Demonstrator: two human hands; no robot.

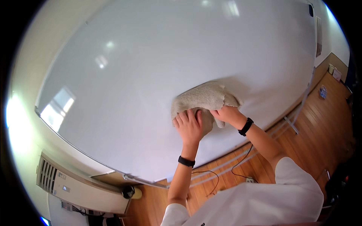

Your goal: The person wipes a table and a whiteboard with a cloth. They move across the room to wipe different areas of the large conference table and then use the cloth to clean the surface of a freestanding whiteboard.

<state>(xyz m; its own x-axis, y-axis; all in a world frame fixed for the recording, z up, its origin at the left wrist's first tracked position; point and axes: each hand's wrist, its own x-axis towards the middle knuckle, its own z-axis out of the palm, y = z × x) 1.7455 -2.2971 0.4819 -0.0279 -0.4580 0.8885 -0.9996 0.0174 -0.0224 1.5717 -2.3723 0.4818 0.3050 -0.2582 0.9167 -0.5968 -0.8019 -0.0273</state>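
Observation:
A beige-grey towel (200, 96) lies bunched against a large whiteboard (135, 65), right of the middle of the view. My left hand (189, 124) rests on the towel's lower left part, fingers bent over the cloth. At the cloth's right side, my right hand (227, 114) grips a fold, its fingertips partly hidden in the towel. Both wrists wear black bands. A loose end of the towel hangs between the two hands. The board's surface shows window and lamp reflections and the towel's shadow.
The whiteboard's metal frame (76, 150) curves along the left and bottom. A floor-standing air conditioner (87, 192) is at the lower left, near a bin (137, 193). Dark cables (217, 178) run over the wooden floor (319, 121). Small items stand by the wall at the far right.

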